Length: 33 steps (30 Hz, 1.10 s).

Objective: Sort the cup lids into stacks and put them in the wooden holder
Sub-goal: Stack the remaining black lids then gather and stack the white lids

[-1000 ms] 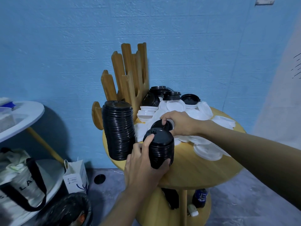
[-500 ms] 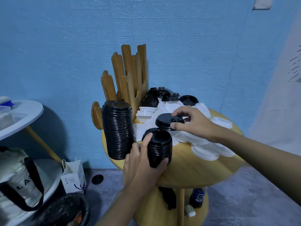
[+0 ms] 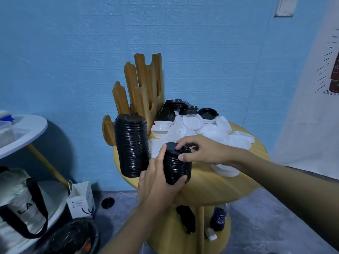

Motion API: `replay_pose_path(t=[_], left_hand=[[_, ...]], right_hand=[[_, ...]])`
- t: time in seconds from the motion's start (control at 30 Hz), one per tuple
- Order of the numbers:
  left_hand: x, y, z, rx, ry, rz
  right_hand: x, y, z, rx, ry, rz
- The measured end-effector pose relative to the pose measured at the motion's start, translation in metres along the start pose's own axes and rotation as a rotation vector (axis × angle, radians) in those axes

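Observation:
A short stack of black lids [image 3: 176, 167] stands near the front of the round wooden table [image 3: 220, 184], and my left hand [image 3: 159, 182] grips it from the left. My right hand [image 3: 200, 150] pinches a black lid [image 3: 171, 146] sitting on top of that stack. A taller stack of black lids [image 3: 132, 145] stands to the left. Behind it rises the wooden holder [image 3: 143, 88] with its upright slats. A heap of loose white lids [image 3: 194, 129] and a few black lids [image 3: 176, 109] covers the back of the table.
A white round side table [image 3: 23, 132] stands at the left, with a tote bag [image 3: 16, 208] and a small paper bag [image 3: 80, 200] below it. One black lid [image 3: 107, 202] lies on the floor. A dark bin [image 3: 73, 237] sits bottom left. A bottle [image 3: 219, 219] stands on the lower shelf.
My right hand picked a black lid from the heap, carried it toward me and set it down on the short stack. My left hand kept hold of that stack.

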<state>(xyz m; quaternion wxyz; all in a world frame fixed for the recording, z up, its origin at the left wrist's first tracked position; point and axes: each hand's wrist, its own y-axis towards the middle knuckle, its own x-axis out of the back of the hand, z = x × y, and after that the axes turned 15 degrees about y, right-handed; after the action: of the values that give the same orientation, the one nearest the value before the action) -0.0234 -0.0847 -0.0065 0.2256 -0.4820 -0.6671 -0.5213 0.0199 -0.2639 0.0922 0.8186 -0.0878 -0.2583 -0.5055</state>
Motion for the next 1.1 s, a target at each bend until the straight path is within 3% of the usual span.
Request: replay_pose_path(t=[0.27, 0.47, 0.73, 1.1], left_hand=[[0.003, 0.005, -0.005, -0.072, -0.031, 0.077], [-0.007, 0.018, -0.017, -0.132, -0.131, -0.013], [-0.021, 0.021, -0.011, -0.151, -0.239, -0.033], [-0.026, 0.023, -0.008, -0.195, -0.222, -0.106]], right_hand=[[0.004, -0.01, -0.002, 0.016, -0.102, 0.011], [0.021, -0.014, 0.0, -0.023, -0.125, 0.043], [0.081, 0.058, -0.037, 0.032, -0.16, -0.421], [0.101, 0.168, -0.078, -0.15, -0.317, -0.492]])
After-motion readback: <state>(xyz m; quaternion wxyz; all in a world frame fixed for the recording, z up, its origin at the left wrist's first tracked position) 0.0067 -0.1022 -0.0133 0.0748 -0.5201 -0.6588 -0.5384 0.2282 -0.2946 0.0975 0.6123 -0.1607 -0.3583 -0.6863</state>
